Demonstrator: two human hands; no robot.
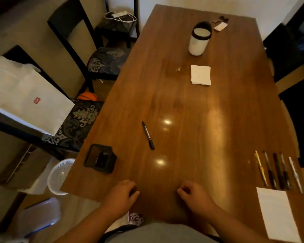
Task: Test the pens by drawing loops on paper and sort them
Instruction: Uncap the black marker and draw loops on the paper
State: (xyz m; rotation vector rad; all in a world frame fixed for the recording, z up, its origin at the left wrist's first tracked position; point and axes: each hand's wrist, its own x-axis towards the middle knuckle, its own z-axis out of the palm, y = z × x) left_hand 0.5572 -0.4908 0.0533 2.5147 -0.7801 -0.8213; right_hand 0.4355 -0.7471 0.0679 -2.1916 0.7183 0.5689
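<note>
From the head camera, the left hand (120, 195) and right hand (195, 197) rest on the near edge of the glossy brown wooden bench (191, 111). The fingers (182, 191) of both are loosely curled and hold nothing. A slim black marker pen (147, 135) lies alone mid-bench, well ahead of the hands. A row of five thin pens (277, 171) lies side by side at the right, just beyond a flat white paper sheet (277, 213). A black square mesh holder (100, 158) stands to the left, and a white cylindrical cup with a black rim (199, 39) stands at the far end.
</note>
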